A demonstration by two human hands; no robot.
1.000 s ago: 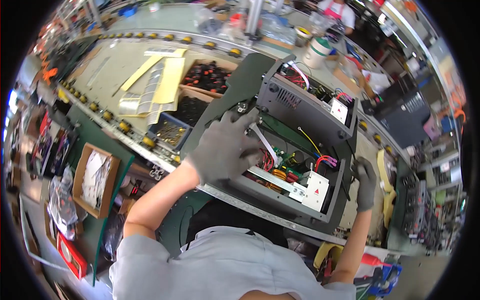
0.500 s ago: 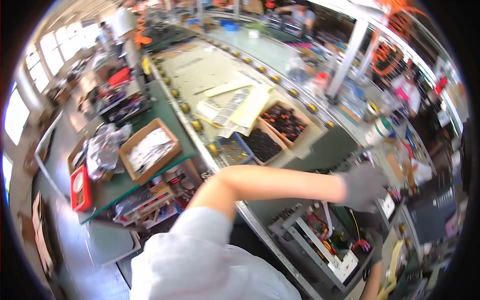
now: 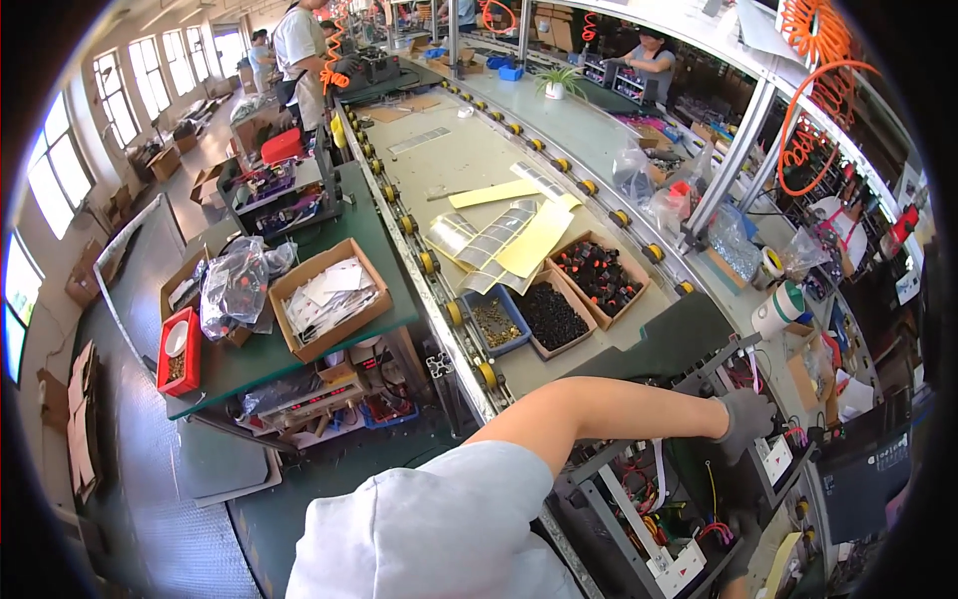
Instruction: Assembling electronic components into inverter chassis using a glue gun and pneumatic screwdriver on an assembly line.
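My left hand (image 3: 746, 419), in a grey glove, reaches across to the right. Its fingers curl beside a metal frame with a white plate (image 3: 774, 459); what they hold is hidden. Below it lies an open dark metal case (image 3: 611, 504) with a light bracket, a white corner plate (image 3: 679, 569) and red, yellow and white wires (image 3: 654, 524) inside. Close to the right side of this case is my right hand (image 3: 740, 547), gloved too and in shadow. Its fingers cannot be made out.
Past my left arm stand boxes of black-and-orange parts (image 3: 602, 280), black screws (image 3: 554, 315) and a blue bin of brass-coloured pieces (image 3: 494, 321). Yellow sheets (image 3: 534, 240) lie behind them. A roller rail (image 3: 429, 262) runs alongside. At right are a white-green canister (image 3: 778, 309) and a dark monitor (image 3: 863, 499).
The view has shifted and sharpened, so the bench appears lower and farther right. My left hand stays near the white-plated frame, and my right hand stays beside the open case.
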